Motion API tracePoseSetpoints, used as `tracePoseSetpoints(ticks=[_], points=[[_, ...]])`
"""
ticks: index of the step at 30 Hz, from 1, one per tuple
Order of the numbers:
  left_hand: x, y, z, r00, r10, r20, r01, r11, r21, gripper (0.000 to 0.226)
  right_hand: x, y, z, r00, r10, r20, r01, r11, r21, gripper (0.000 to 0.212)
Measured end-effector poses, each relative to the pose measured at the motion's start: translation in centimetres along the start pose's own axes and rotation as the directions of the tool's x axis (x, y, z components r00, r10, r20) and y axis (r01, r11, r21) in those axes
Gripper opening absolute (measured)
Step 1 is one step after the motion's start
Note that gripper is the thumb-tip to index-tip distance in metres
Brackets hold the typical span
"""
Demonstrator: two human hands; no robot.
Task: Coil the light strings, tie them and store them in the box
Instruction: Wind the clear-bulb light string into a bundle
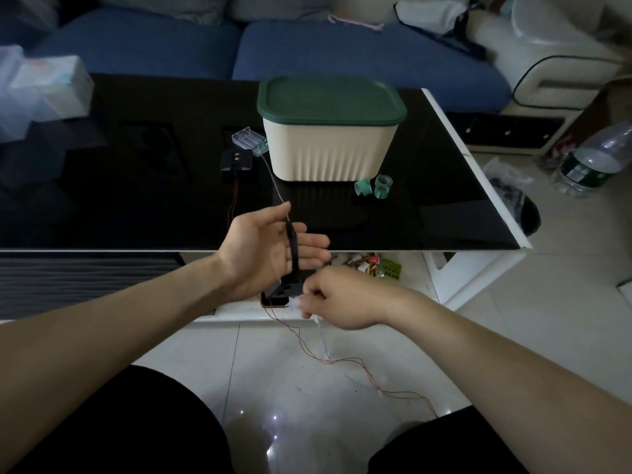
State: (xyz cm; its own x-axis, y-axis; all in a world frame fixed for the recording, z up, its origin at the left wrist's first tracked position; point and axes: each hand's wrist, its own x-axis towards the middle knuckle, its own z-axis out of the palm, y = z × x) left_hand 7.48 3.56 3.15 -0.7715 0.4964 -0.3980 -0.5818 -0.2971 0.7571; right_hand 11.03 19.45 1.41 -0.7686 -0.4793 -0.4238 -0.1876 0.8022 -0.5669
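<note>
My left hand (273, 246) is held palm up over the table's near edge, fingers straight, with dark loops of a light string (291, 248) wound across the palm. My right hand (337, 295) sits just below it, fingers curled, pinching the thin wire of that string. A clear battery case (248, 140) lies on the table, its wire running down to my left hand. A black battery box (236, 162) with a copper wire lies beside it. Copper wire (342, 360) trails over the floor. The cream box (328, 148) has its green lid (330, 99) on.
Two teal tie straps (374, 188) lie by the box on the black glass table (136, 200). A tissue pack (44, 87) sits at the far left. A blue sofa (342, 53) stands behind; a water bottle (595, 159) and a bag are on the floor right.
</note>
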Motion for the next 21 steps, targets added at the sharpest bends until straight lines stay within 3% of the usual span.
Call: tracePoseSetpoints(ticks=[4,8,12,15,21], points=[[0.0,-0.6,-0.1,0.991,-0.127,0.051,0.12,0.985,0.12,0.07,-0.1,-1.1,0.8,0.999,-0.024,0.034,0.025,1.0,-0.012,0.028],[-0.5,-1.3,0.0,0.957,-0.25,0.151,0.186,0.92,0.345,0.058,-0.1,-1.0,0.3,0.998,-0.033,-0.052,0.035,0.999,0.034,0.027],[0.2,-1.8,-0.9,0.887,-0.385,0.256,0.245,0.861,0.446,0.084,-0.5,-0.3,-0.5,0.995,-0.028,-0.092,0.038,0.994,0.106,0.025],[0.5,-1.9,-1.1,0.841,-0.443,0.31,0.239,0.819,0.522,0.079,-0.5,0.4,-1.4,0.99,0.011,-0.144,0.009,0.991,0.135,0.022],[0.4,-1.8,-1.3,0.883,-0.423,0.205,0.184,0.713,0.677,0.063,-0.8,2.7,-3.3,0.984,0.018,-0.178,0.032,0.961,0.274,0.033]])
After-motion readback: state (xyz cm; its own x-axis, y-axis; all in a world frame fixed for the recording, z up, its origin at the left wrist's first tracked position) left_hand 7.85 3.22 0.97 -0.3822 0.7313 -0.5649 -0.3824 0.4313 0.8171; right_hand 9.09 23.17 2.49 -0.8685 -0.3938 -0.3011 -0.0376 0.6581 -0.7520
